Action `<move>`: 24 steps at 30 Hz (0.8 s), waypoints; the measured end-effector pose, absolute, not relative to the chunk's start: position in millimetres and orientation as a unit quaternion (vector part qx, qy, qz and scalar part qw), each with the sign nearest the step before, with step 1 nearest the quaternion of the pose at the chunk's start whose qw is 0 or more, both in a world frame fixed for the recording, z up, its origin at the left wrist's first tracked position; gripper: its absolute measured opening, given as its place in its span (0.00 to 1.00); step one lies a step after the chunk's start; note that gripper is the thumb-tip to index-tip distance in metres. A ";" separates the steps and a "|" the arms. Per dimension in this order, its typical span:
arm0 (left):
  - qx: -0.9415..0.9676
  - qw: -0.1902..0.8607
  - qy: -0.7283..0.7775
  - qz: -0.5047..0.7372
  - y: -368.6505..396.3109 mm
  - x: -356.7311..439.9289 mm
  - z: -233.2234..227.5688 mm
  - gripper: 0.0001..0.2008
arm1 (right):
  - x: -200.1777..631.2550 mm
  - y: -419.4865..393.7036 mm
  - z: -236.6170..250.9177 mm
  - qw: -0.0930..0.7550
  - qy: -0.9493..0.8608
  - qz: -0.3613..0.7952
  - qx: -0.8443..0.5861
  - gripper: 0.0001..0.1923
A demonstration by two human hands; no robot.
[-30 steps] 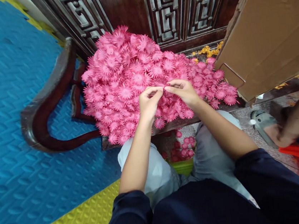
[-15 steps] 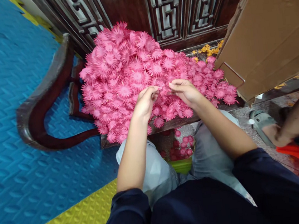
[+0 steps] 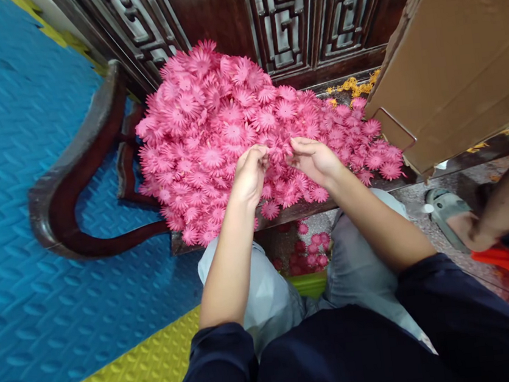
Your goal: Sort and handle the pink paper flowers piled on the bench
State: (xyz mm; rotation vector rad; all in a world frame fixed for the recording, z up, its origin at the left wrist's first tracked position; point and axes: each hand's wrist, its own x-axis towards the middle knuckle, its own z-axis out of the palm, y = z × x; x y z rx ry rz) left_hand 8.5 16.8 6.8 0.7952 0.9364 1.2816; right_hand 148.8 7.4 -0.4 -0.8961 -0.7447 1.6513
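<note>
Pink paper flowers lie heaped on a dark wooden bench, the pile spreading from the carved backrest to the front edge. A brown cardboard box stands just right of the heap. At the pile's near side, the left hand and right hand meet, fingertips pinched together on one small pink flower between them, just above the heap.

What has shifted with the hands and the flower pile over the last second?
Little moved. The left hand and right hand stayed together over the pink flower pile, fingertips pinching a pink flower between them, shifting only slightly. The pile, the cardboard box and the wooden chair stayed put.
</note>
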 end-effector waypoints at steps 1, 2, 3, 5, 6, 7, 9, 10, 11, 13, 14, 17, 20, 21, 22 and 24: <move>0.342 0.635 0.405 0.562 16.4 8.6 7.8 0.12 | 148.7 7.3 -0.2 0.533 -0.310 0.692 -0.375 0.09; 0.335 0.641 0.398 0.565 15.8 8.4 9.0 0.12 | 148.9 7.2 0.0 0.534 -0.305 0.693 -0.377 0.08; 0.328 0.647 0.389 0.567 15.2 8.1 10.3 0.12 | 149.1 7.1 0.3 0.537 -0.298 0.693 -0.378 0.08; 0.320 0.658 0.374 0.570 14.0 7.1 12.6 0.13 | 150.1 6.9 0.8 0.551 -0.290 0.684 -0.381 0.07; 0.320 0.660 0.369 0.571 13.6 6.6 13.4 0.13 | 150.6 6.8 1.0 0.559 -0.291 0.677 -0.380 0.07; 0.323 0.659 0.367 0.571 13.5 6.0 13.9 0.13 | 151.0 6.8 0.9 0.566 -0.296 0.670 -0.379 0.07; 0.328 0.658 0.366 0.571 14.1 4.9 13.4 0.12 | 151.2 7.0 -0.2 0.573 -0.310 0.658 -0.378 0.07; 0.329 0.658 0.364 0.572 14.9 4.3 12.5 0.12 | 150.8 7.3 -1.3 0.571 -0.315 0.655 -0.381 0.07; 0.329 0.656 0.363 0.574 15.8 3.8 11.2 0.12 | 150.2 7.8 -2.8 0.568 -0.321 0.653 -0.385 0.08; 0.336 0.641 0.369 0.583 17.5 2.8 7.9 0.11 | 148.8 9.3 -6.5 0.571 -0.338 0.632 -0.400 0.10; 0.352 0.622 0.376 0.590 18.0 2.4 6.4 0.11 | 148.2 10.3 -8.3 0.583 -0.350 0.609 -0.408 0.11; 0.452 0.529 0.403 0.594 16.5 2.3 3.7 0.10 | 147.5 12.1 -11.4 0.637 -0.390 0.514 -0.422 0.14; 0.550 0.457 0.416 0.561 12.1 4.2 3.7 0.12 | 146.7 10.5 -9.3 0.650 -0.411 0.479 -0.422 0.13; 0.565 0.442 0.423 0.553 10.7 5.1 3.7 0.12 | 145.8 9.2 -7.9 0.645 -0.415 0.482 -0.424 0.12; 0.571 0.427 0.434 0.551 9.6 6.1 3.4 0.13 | 144.7 7.9 -6.5 0.637 -0.418 0.487 -0.427 0.12; 0.559 0.408 0.461 0.556 9.0 7.5 2.0 0.13 | 142.3 5.7 -4.5 0.623 -0.423 0.496 -0.433 0.10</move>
